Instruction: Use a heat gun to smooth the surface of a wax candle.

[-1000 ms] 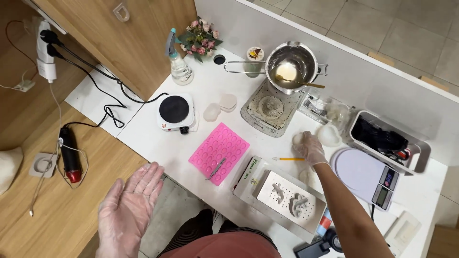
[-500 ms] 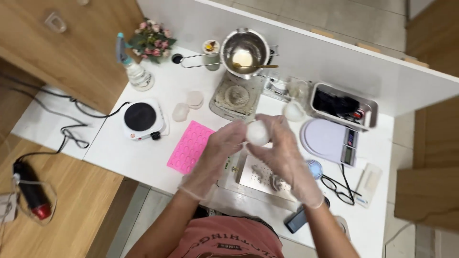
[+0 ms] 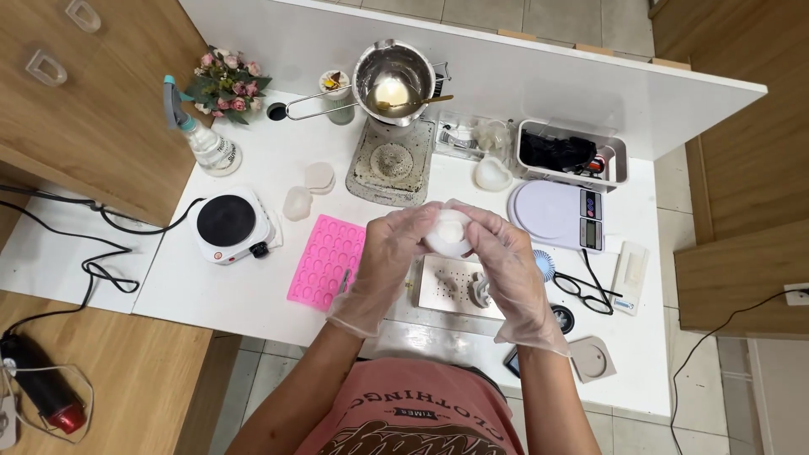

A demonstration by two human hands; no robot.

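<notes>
White counter (image 3: 253, 295): your left hand (image 3: 389, 257) and right hand (image 3: 504, 257) both pinch the mould (image 3: 447, 232), held level between them.

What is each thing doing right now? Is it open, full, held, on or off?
Left hand: gloved, holding the white mould.
Right hand: gloved, holding the same mould.
White mould: lifted off the table, between both hands.
Metal pot: holds pale wax, spoon in it.
Hot plate: nothing on it; on or off, cannot tell.
Pink mould: lying flat, cavities look empty.
Kitchen scale: nothing on it.
</notes>
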